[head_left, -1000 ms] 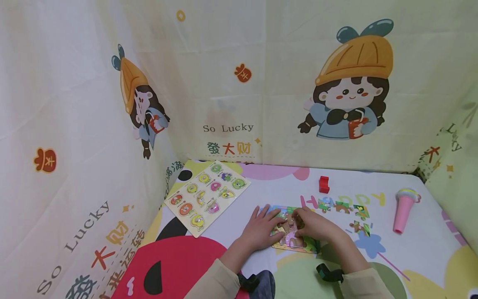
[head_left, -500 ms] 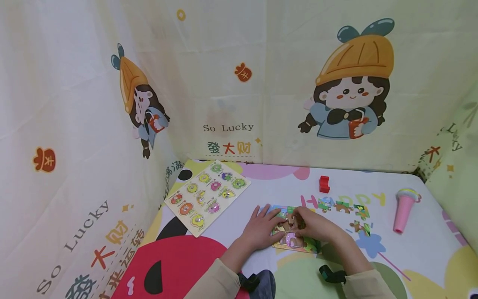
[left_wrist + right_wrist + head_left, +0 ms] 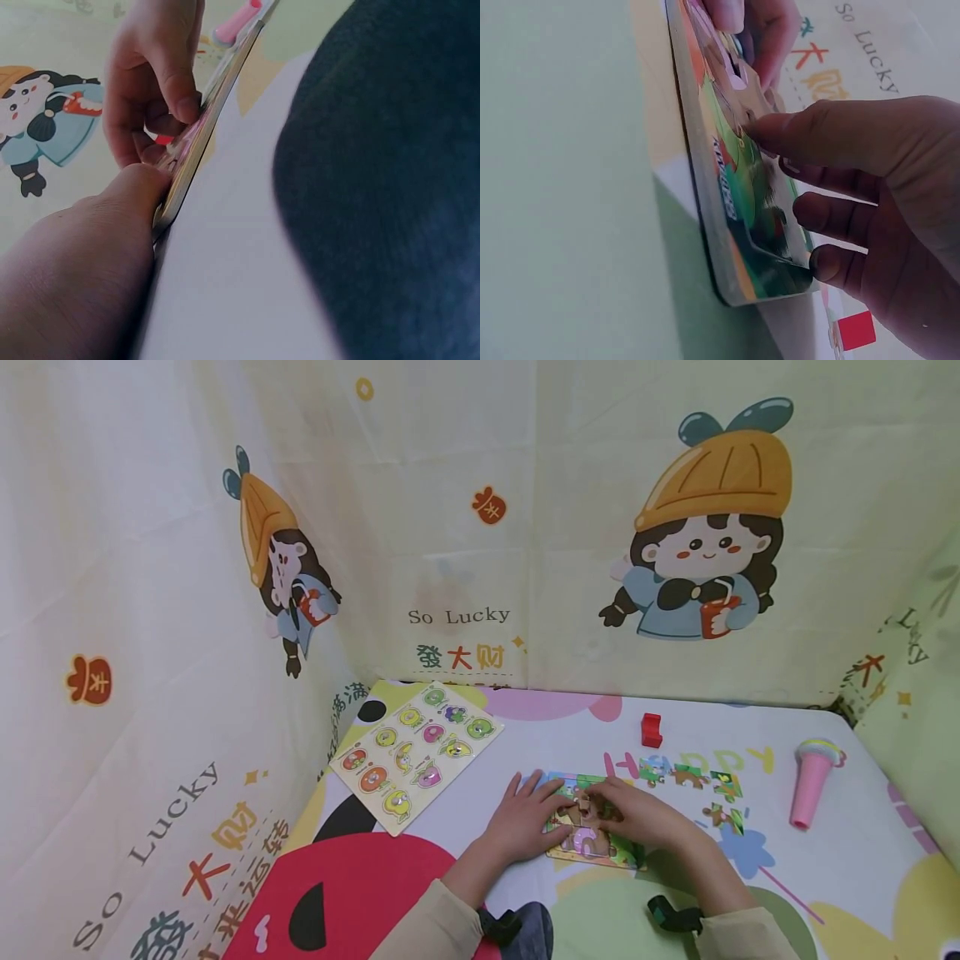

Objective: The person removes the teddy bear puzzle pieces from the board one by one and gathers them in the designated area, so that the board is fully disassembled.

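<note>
A small jigsaw puzzle board (image 3: pixel 626 853) with a brown bear picture lies flat before me. My left hand (image 3: pixel 521 818) rests on its left side, fingers spread and fairly straight, thumb over the lower left part. From the right, my right hand (image 3: pixel 637 814) reaches over the board. Its thumb and index finger pinch a brown puzzle piece (image 3: pixel 751 103) at the bear's head, while the other fingers curl near the board's far edge. That piece is partly hidden by the fingers. Several loose puzzle pieces (image 3: pixel 687 776) lie right of the board.
A fruit-picture board (image 3: pixel 420 752) lies at the back left of the patterned table (image 3: pixel 555 739). Behind the puzzle stands a small red block (image 3: pixel 651 730); a pink toy microphone (image 3: pixel 812 781) lies far right. Printed cloth (image 3: pixel 555 568) walls the left, back and right.
My right hand has shifted slightly at the bear's head, its wrist moving a little right. The head piece now lines up with the body below. My left hand stays put.
</note>
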A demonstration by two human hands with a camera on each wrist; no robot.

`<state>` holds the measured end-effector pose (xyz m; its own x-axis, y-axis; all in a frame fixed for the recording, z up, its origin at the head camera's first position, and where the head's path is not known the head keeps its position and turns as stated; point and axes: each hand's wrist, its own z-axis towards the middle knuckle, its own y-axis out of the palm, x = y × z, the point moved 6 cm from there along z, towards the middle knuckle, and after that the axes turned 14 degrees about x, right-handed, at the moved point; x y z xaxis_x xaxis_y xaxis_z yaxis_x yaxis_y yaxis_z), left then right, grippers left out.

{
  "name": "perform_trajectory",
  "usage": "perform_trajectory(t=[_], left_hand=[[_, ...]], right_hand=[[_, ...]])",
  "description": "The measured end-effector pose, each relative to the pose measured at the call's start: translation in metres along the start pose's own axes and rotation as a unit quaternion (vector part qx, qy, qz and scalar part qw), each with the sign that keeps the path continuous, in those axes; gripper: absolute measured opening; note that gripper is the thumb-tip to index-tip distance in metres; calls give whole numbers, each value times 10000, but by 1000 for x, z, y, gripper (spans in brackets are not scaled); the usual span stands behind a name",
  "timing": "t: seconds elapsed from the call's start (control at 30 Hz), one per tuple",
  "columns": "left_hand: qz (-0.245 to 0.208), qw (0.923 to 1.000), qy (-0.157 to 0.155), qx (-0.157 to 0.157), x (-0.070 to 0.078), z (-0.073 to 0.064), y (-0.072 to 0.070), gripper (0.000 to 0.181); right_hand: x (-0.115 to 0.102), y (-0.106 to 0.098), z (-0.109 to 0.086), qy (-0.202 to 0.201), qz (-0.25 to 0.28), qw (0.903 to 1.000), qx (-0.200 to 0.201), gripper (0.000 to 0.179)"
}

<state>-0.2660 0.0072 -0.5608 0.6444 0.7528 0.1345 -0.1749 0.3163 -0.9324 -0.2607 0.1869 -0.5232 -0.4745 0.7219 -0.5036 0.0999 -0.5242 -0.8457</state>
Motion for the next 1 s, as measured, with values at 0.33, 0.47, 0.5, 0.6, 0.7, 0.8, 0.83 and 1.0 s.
perform_trajectory(t=[0.33, 0.47, 0.5, 0.6, 0.7, 0.8, 0.83, 1.0], left_hand=[[73, 10000, 39, 23, 1, 0, 2, 50], [73, 10000, 44, 39, 1, 0, 2, 50], [74, 10000, 45, 47, 0, -1, 2, 50], [81, 9999, 62, 92, 0, -1, 2, 50], [66, 9998, 87, 135, 0, -1, 1, 50], [58, 9998, 109, 155, 0, -1, 1, 50], [58, 9998, 111, 158, 0, -1, 1, 50], [73, 9998, 91, 148, 0, -1, 0, 49]], right_hand=[[-3, 4, -2, -218, -438, 9987, 113, 54], [-2, 2, -3, -419, -761, 9956, 362, 52], [-3, 1, -4, -440, -814, 9948, 433, 51], [-3, -5, -5, -378, -959, 9930, 571, 48], [-3, -11, -6, -160, -959, 9935, 598, 49], [-1, -18, -10, 10, -1021, 9928, 625, 51], [0, -20, -11, 26, -1039, 9924, 652, 51], [9, -31, -19, 50, -1234, 9887, 855, 50]])
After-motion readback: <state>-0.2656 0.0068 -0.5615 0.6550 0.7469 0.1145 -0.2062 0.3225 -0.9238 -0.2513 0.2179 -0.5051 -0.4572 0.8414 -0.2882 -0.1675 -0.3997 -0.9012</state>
